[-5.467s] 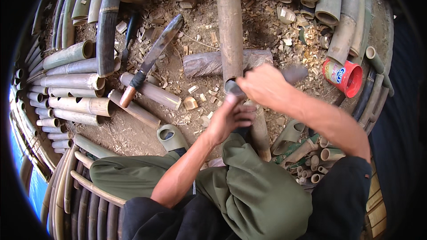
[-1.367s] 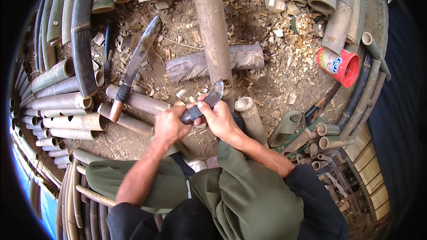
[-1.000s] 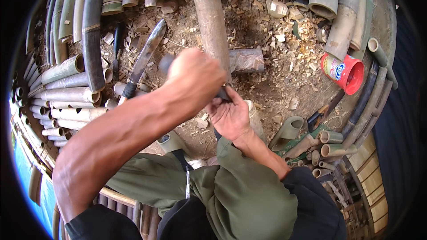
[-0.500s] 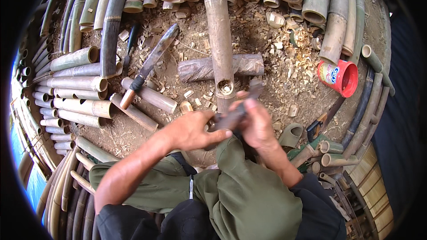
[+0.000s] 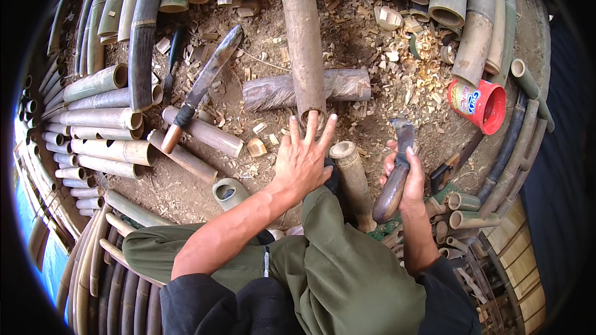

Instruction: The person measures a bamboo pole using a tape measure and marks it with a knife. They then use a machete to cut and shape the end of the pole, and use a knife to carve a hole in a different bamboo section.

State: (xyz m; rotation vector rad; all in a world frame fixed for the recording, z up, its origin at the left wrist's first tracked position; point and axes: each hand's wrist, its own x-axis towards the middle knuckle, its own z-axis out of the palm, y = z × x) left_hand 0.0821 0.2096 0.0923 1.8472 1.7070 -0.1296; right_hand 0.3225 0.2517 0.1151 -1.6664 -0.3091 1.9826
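Observation:
A thick bamboo tube (image 5: 302,37) lies with its middle across a dark bark-covered log (image 5: 267,92). My left hand (image 5: 301,164) reaches to the tube's near end, fingers spread. One fingertip is over the hole there, and whether it goes inside is hard to tell. In my right hand (image 5: 411,180) is a short-bladed knife (image 5: 391,193), gripped at its dark wooden handle with the blade pointing away from me. A shorter bamboo piece (image 5: 352,177) stands between my hands, its lower part beside my knee.
A long machete (image 5: 214,65) lies to the left by cut bamboo pieces (image 5: 205,130). A red tub (image 5: 490,108) lies tipped at the right, above a saw (image 5: 444,174). Stacked bamboo (image 5: 112,118) lines the left and far sides. Wood chips (image 5: 397,56) cover the ground.
My hands have parted. The left moved forward onto the tube's near end; the right drew away to the right with the knife. Chips that showed in the tube's hole are hidden now.

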